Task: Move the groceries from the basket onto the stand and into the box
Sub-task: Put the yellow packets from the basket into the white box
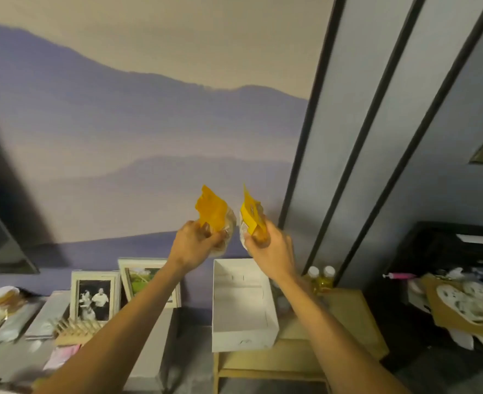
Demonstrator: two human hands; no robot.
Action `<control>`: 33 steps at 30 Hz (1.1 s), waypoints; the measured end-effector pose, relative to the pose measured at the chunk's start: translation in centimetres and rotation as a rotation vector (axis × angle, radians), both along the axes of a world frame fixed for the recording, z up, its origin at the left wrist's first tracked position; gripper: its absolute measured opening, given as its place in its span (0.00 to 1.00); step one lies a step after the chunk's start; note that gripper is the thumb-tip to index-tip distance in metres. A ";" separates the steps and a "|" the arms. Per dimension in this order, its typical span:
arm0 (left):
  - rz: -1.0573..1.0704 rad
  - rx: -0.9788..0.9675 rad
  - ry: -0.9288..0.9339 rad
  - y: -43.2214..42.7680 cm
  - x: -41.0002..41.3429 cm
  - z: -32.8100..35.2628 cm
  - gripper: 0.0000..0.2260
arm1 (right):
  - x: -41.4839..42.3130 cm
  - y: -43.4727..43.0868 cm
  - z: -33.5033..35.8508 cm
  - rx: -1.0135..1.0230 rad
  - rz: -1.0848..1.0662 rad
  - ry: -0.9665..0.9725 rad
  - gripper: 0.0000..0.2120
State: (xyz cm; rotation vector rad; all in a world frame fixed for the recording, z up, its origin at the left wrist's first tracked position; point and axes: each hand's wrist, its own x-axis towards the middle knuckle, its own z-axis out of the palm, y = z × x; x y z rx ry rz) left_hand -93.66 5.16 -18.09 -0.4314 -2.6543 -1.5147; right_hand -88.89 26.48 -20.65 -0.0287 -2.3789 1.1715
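My left hand grips a clear bread packet with an orange label, held up in front of the wall. My right hand grips a second bread packet with a yellow label, close beside the first. Both packets hover above the far end of an open white box, which looks empty and stands on a low wooden stand. No basket shows in this view.
Two framed photos lean on the wall left of the box. A wooden slotted rack and packets lie on the grey ledge at left. Two bottles stand behind the stand. A dark cabinet and cardboard with lotus slices sit right.
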 end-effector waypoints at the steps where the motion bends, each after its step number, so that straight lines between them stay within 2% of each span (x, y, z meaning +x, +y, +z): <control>1: -0.003 -0.010 -0.013 0.6 -1.1 -0.7 0.13 | -0.8 0.4 -0.9 -0.002 -0.016 -0.014 0.19; 4: 0.014 -0.036 -0.013 2.1 -4.3 -3.6 0.20 | -3.4 1.2 -3.6 0.005 -0.030 -0.069 0.20; 9: 0.020 -0.056 -0.076 4.9 -8.1 -10.4 0.18 | -6.9 2.1 -9.1 -0.077 -0.031 -0.110 0.18; 13: 0.040 -0.040 -0.207 7.3 -8.6 -16.6 0.12 | -8.3 3.0 -14.9 -0.109 -0.052 -0.121 0.29; 16: 0.137 0.017 -0.297 9.2 -8.4 -22.0 0.17 | -9.2 3.4 -20.5 -0.120 -0.029 -0.144 0.33; 19: 0.224 0.046 -0.310 11.1 -8.5 -27.2 0.12 | -9.8 4.0 -27.2 -0.117 -0.024 -0.141 0.33; 21: 0.246 0.047 -0.306 11.9 -9.0 -31.1 0.12 | -10.5 4.3 -30.9 -0.141 -0.039 -0.142 0.31; 25: 0.210 0.017 -0.205 12.8 -9.8 -36.3 0.08 | -11.5 4.9 -34.5 -0.271 -0.017 -0.198 0.27; 28: 0.257 0.094 -0.195 13.1 -10.7 -41.1 0.14 | -12.5 5.5 -37.4 -0.325 0.034 -0.235 0.26; 30: 0.281 0.169 -0.244 13.4 -11.0 -43.0 0.13 | -13.0 5.4 -39.0 -0.342 0.038 -0.270 0.27; 33: 0.318 0.206 -0.278 13.4 -10.7 -45.1 0.16 | -13.3 5.1 -40.9 -0.286 0.000 -0.322 0.30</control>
